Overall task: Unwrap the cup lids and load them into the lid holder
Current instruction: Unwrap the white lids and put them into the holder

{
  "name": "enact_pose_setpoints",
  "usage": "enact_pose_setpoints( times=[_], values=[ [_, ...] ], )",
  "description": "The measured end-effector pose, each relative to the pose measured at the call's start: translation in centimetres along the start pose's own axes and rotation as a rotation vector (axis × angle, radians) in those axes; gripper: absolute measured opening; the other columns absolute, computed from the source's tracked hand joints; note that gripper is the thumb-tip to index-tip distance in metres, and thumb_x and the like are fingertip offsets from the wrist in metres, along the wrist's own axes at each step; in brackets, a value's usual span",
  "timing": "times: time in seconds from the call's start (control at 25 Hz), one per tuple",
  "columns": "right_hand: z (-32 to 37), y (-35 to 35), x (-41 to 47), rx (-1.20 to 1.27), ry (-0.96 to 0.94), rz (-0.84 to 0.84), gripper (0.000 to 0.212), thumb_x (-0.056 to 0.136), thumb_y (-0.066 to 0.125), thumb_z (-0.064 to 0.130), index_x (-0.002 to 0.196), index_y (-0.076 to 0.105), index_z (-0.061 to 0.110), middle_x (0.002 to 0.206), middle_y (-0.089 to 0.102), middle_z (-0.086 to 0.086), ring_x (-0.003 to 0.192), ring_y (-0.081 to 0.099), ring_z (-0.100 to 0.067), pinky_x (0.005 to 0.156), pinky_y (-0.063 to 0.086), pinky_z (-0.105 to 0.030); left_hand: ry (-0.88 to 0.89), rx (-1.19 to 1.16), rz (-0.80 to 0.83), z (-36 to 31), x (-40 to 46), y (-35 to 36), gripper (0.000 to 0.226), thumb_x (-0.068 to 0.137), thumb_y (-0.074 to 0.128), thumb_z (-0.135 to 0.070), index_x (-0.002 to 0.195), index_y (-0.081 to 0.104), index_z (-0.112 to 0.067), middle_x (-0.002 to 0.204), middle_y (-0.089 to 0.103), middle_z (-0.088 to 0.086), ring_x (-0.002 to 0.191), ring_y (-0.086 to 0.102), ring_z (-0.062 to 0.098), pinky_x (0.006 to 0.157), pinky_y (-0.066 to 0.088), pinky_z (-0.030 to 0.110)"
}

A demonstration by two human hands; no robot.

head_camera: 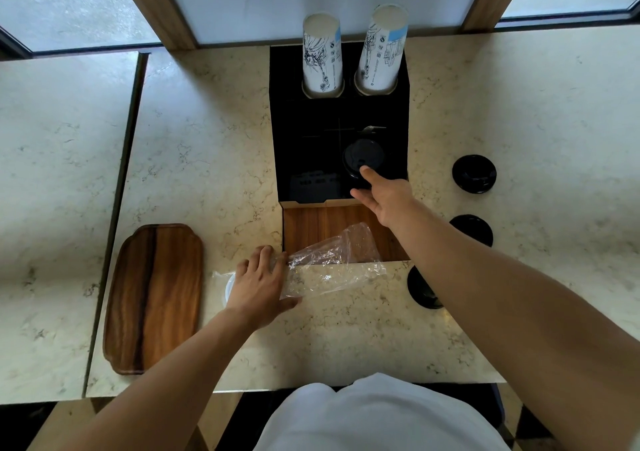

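Note:
A black lid holder (311, 145) stands on the marble counter. A stack of black cup lids (363, 159) sits in its front right slot. My right hand (382, 196) reaches over that slot, fingers spread, with the fingertips touching the top lid. My left hand (258, 282) presses down on a clear plastic wrapper (332, 267) that lies across the counter and the holder's wooden front. A white lid (229, 286) peeks out under that hand. Loose black lids lie to the right: one far (473, 173), one middle (472, 228), one near (420, 289), partly hidden by my right arm.
Two stacks of printed paper cups (322, 55) (381, 48) stand upside down in the holder's rear slots. A wooden tray (154, 298) lies on the counter at the left. A seam splits the counter at far left. Windows run behind.

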State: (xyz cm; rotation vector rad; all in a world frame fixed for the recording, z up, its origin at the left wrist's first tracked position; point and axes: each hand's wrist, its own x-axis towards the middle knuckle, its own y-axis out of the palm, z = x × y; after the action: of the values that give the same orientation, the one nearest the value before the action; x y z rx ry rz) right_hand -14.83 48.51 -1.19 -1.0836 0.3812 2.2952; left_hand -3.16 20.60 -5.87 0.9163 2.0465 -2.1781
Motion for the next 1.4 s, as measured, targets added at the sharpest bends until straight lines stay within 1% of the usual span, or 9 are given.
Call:
enact_pose_setpoints(
  times=[0.2, 0.36, 0.48, 0.8, 0.96, 1.08, 1.24, 1.32, 1.4],
  values=[
    [-0.4, -1.1, -0.8, -0.096, -0.047, 0.009, 0.03, 0.086, 0.082, 0.027, 0.095, 0.06, 0.009, 0.091, 0.074, -0.011, 0.074, 0.079, -0.019, 0.077, 0.066, -0.035, 0.003, -0.006, -0.008, 0.0, 0.0, -0.1, 0.1, 0.079, 0.052, -0.08, 0.153, 0.031, -0.017, 0.151, 0.033, 0.017, 0.143, 0.025, 0.037, 0.113, 0.03, 0.052],
    [-1.8, -3.3, -2.6, -0.322, -0.195, 0.038, 0.028, 0.094, 0.059, 0.003, 0.067, 0.057, 0.007, 0.061, 0.063, -0.002, 0.064, 0.065, -0.024, 0.07, 0.057, -0.03, 0.005, -0.021, -0.012, -0.1, -0.2, -0.2, 0.1, 0.08, 0.053, -0.079, 0.154, 0.03, -0.016, 0.152, 0.032, 0.018, 0.144, 0.026, 0.038, 0.115, 0.028, 0.052],
    [-3.7, -5.4, -4.6, -0.49, -0.256, 0.16, 0.023, 0.098, 0.054, 0.003, 0.081, 0.069, 0.004, 0.075, 0.073, -0.01, 0.072, 0.075, -0.028, 0.079, 0.063, -0.037, 0.006, -0.025, -0.011, -0.2, -0.5, -0.2, 0.1, 0.081, 0.052, -0.079, 0.154, 0.028, -0.016, 0.154, 0.031, 0.019, 0.144, 0.025, 0.038, 0.117, 0.027, 0.051],
    [-7.3, -6.5, -5.0, -0.641, 0.094, 0.668, 0.026, 0.098, 0.051, -0.012, 0.108, 0.072, 0.0, 0.118, 0.074, -0.02, 0.112, 0.072, -0.031, 0.107, 0.051, -0.044, 0.084, -0.127, -0.05, -1.0, -2.1, -0.2, 0.099, 0.08, 0.058, -0.075, 0.153, 0.028, -0.015, 0.15, 0.036, 0.019, 0.139, 0.035, 0.037, 0.116, 0.033, 0.048],
    [-8.0, -5.2, -4.9, -0.515, 0.273, 0.83, 0.021, 0.1, 0.051, -0.007, 0.101, 0.071, 0.0, 0.118, 0.072, -0.022, 0.097, 0.077, -0.022, 0.068, 0.061, -0.023, 0.071, -0.198, -0.026, -0.8, -2.6, -0.5, 0.109, 0.074, 0.057, -0.081, 0.156, 0.021, -0.02, 0.154, 0.03, 0.013, 0.14, 0.031, 0.033, 0.118, 0.029, 0.045],
    [-8.6, -4.9, -4.7, -0.441, 0.387, 0.942, 0.035, 0.094, 0.046, -0.014, 0.127, 0.058, -0.011, 0.13, 0.068, -0.026, 0.113, 0.072, -0.029, 0.087, 0.062, -0.033, 0.085, -0.294, -0.028, -0.7, -3.3, -0.7, 0.11, 0.071, 0.062, -0.08, 0.155, 0.02, -0.024, 0.153, 0.029, 0.007, 0.138, 0.03, 0.028, 0.116, 0.032, 0.044],
    [-9.9, -3.9, -4.2, -0.549, 0.444, 1.02, 0.061, 0.085, 0.035, -0.03, 0.141, 0.049, -0.013, 0.147, 0.054, -0.026, 0.133, 0.057, -0.04, 0.119, 0.038, -0.047, 0.061, -0.285, -0.046, 0.4, -4.6, -0.7, 0.115, 0.066, 0.066, -0.081, 0.154, 0.018, -0.025, 0.153, 0.03, 0.008, 0.139, 0.03, 0.029, 0.118, 0.029, 0.045],
    [-10.2, -3.5, -4.3, -0.523, 0.425, 1.082, 0.048, 0.091, 0.045, -0.021, 0.136, 0.059, -0.008, 0.143, 0.059, -0.024, 0.132, 0.058, -0.039, 0.114, 0.044, -0.043, 0.016, -0.262, -0.065, 1.5, -5.5, -0.6, 0.121, 0.062, 0.063, -0.085, 0.155, 0.018, -0.022, 0.154, 0.03, 0.009, 0.142, 0.027, 0.031, 0.121, 0.021, 0.047],
    [-10.0, -3.1, -4.8, -0.599, 0.394, 1.1, 0.039, 0.093, 0.051, -0.014, 0.111, 0.079, 0.005, 0.119, 0.076, -0.014, 0.116, 0.071, -0.026, 0.092, 0.059, -0.028, -0.04, -0.252, -0.062, 2.8, -6.6, -0.1, 0.13, 0.058, 0.064, -0.087, 0.156, 0.016, -0.017, 0.155, 0.029, 0.012, 0.145, 0.024, 0.033, 0.124, 0.015, 0.049]
  ],
)
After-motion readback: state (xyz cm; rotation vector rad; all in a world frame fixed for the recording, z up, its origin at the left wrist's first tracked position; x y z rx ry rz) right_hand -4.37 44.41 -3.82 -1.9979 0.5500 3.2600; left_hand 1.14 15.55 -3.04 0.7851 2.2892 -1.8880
